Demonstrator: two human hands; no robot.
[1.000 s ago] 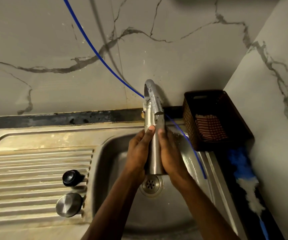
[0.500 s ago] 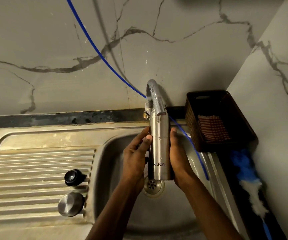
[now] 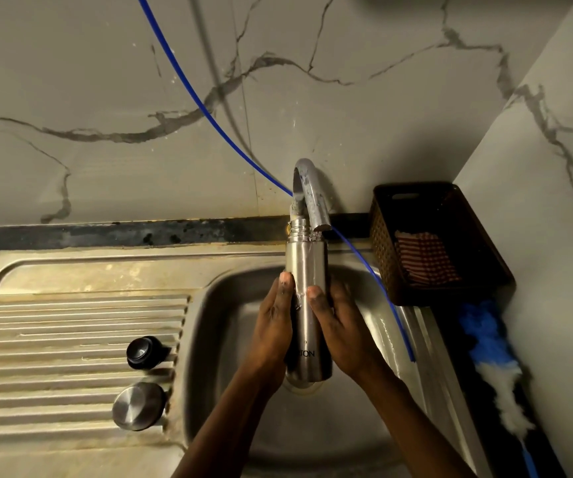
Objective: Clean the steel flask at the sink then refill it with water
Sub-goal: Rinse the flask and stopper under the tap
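Flask (image 3: 307,291) upright under tap (image 3: 312,198) at 12 o'clock, left hand (image 3: 274,326) and right hand (image 3: 340,329) clasping its wet, likely slippery, rigid body mid-height.

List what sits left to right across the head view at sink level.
Round steel cap on the ribbed draining board → left hand → upright steel flask → right hand → thin blue tube → dark woven basket.

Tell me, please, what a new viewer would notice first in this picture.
First, the steel flask, held upright between the left hand and the right hand over the sink, its open neck at the tap spout. Next, the black cap and steel cap on the draining board at left, and the dark basket at right.
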